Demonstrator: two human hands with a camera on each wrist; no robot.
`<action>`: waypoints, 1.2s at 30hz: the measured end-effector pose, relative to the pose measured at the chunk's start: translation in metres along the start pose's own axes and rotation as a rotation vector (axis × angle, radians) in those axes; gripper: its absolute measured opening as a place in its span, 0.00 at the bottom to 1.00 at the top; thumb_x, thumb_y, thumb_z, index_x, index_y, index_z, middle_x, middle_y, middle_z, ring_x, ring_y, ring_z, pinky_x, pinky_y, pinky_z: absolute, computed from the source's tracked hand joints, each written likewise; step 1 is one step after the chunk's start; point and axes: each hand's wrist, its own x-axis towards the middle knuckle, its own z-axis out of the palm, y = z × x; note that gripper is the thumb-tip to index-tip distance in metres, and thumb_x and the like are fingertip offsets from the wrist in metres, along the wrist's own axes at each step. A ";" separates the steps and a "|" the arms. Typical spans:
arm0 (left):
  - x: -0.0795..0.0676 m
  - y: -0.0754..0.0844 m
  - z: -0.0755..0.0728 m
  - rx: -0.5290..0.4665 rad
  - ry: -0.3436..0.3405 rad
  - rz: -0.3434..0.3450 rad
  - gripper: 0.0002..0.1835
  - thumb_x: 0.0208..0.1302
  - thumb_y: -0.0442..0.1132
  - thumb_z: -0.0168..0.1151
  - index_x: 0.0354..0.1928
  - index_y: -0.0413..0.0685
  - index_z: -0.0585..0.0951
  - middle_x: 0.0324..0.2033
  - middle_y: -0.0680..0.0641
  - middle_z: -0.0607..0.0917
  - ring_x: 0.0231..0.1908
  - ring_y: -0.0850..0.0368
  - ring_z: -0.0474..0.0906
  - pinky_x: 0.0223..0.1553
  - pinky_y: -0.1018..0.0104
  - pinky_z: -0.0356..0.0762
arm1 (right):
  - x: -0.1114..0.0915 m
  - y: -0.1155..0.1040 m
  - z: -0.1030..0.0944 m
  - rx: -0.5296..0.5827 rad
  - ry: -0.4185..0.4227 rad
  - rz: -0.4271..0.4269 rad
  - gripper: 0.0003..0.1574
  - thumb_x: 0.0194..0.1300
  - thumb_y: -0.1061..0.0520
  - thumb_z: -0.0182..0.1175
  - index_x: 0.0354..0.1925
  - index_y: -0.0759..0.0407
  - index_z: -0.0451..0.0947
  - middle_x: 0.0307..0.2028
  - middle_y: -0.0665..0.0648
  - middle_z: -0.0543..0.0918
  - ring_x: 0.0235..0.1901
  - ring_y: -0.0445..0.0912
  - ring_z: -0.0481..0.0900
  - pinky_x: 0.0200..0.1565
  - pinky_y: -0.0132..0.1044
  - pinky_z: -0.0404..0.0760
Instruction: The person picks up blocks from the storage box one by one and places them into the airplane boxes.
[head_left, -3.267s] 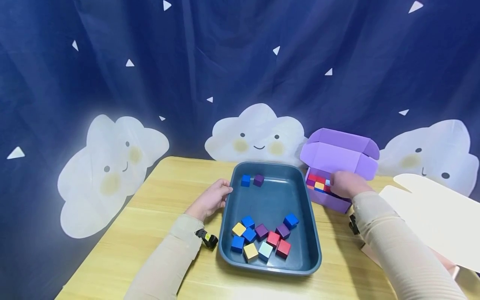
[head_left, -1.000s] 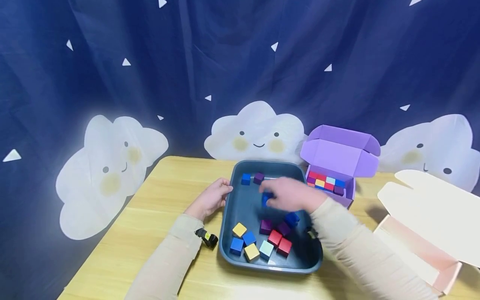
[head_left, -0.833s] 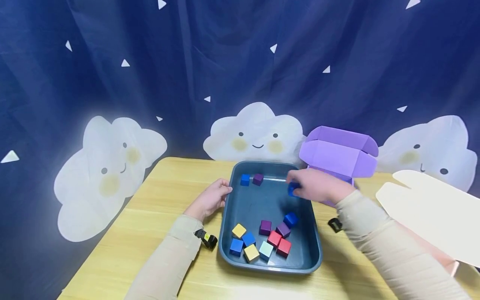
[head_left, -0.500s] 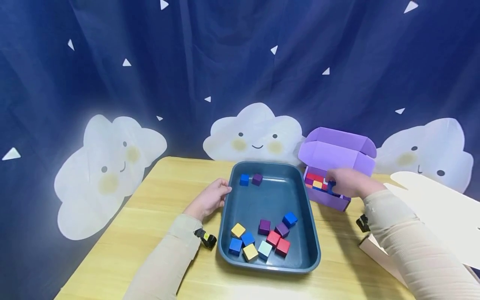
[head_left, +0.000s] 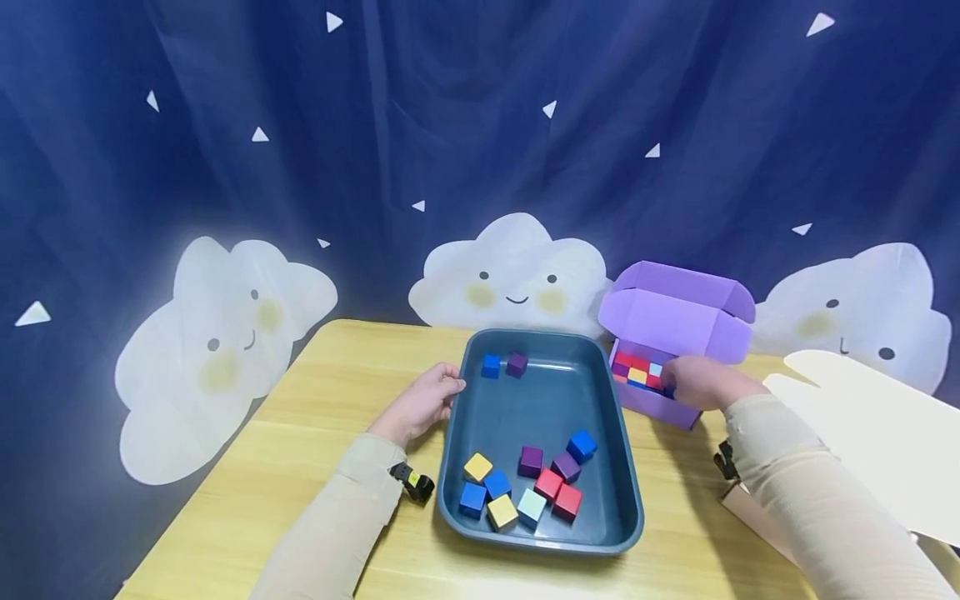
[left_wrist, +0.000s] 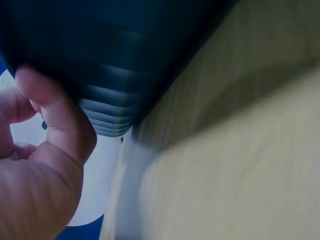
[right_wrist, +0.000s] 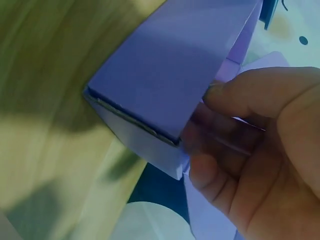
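Note:
In the head view my left hand (head_left: 424,403) grips the left rim of a dark blue-grey tray (head_left: 542,542), thumb along its edge. Several coloured cubes lie inside, mostly at the near end, among them a light green cube (head_left: 531,507) and a purple cube (head_left: 531,460). My right hand (head_left: 701,382) reaches into an open purple box (head_left: 660,406) of packed cubes, a blue cube (head_left: 670,391) at its fingertips. Seen from the right wrist, the thumb and curled fingers go over the box's wall, which hides their tips and the cube.
The purple box's lid (head_left: 670,317) stands raised behind it. An open pale box (head_left: 757,518) sits to the right, partly under my right arm. Everything rests on a wooden table (head_left: 360,358), with a dark blue cloud-print curtain (head_left: 480,108) behind it.
My right hand took a blue cube from the tray and carried it right into the purple box. A purple cube in the tray shifted slightly. My left hand stayed on the rim.

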 end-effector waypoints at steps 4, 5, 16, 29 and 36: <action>0.001 -0.004 0.001 -0.011 -0.003 -0.010 0.06 0.76 0.33 0.51 0.48 0.40 0.67 0.34 0.45 0.74 0.30 0.55 0.70 0.29 0.67 0.72 | -0.002 0.001 0.005 0.061 0.033 0.003 0.12 0.58 0.71 0.55 0.38 0.61 0.82 0.32 0.55 0.81 0.33 0.52 0.76 0.42 0.51 0.78; 0.000 -0.004 0.002 -0.011 -0.001 -0.009 0.05 0.76 0.33 0.50 0.48 0.40 0.67 0.34 0.45 0.74 0.29 0.55 0.70 0.29 0.67 0.72 | -0.002 0.001 0.006 0.074 0.042 0.005 0.12 0.58 0.70 0.55 0.40 0.62 0.81 0.33 0.56 0.82 0.35 0.53 0.77 0.44 0.53 0.78; -0.003 -0.006 0.004 0.003 0.004 -0.005 0.06 0.77 0.34 0.50 0.49 0.41 0.67 0.34 0.44 0.75 0.29 0.56 0.72 0.29 0.67 0.74 | -0.003 -0.026 0.023 -0.037 0.055 -0.012 0.09 0.67 0.60 0.58 0.43 0.62 0.81 0.36 0.61 0.85 0.39 0.59 0.83 0.48 0.58 0.80; -0.003 0.000 0.004 0.028 0.022 0.007 0.06 0.76 0.34 0.50 0.49 0.41 0.68 0.34 0.45 0.73 0.29 0.55 0.69 0.27 0.68 0.70 | 0.010 -0.014 0.042 -0.017 0.159 0.131 0.24 0.72 0.61 0.53 0.64 0.66 0.74 0.55 0.74 0.79 0.56 0.70 0.76 0.57 0.66 0.72; -0.004 0.000 0.003 0.029 0.006 -0.008 0.05 0.77 0.33 0.49 0.49 0.40 0.67 0.34 0.45 0.75 0.28 0.55 0.72 0.28 0.67 0.74 | -0.024 -0.022 0.025 0.025 0.362 0.142 0.23 0.65 0.59 0.58 0.57 0.66 0.78 0.50 0.71 0.79 0.51 0.68 0.78 0.51 0.64 0.76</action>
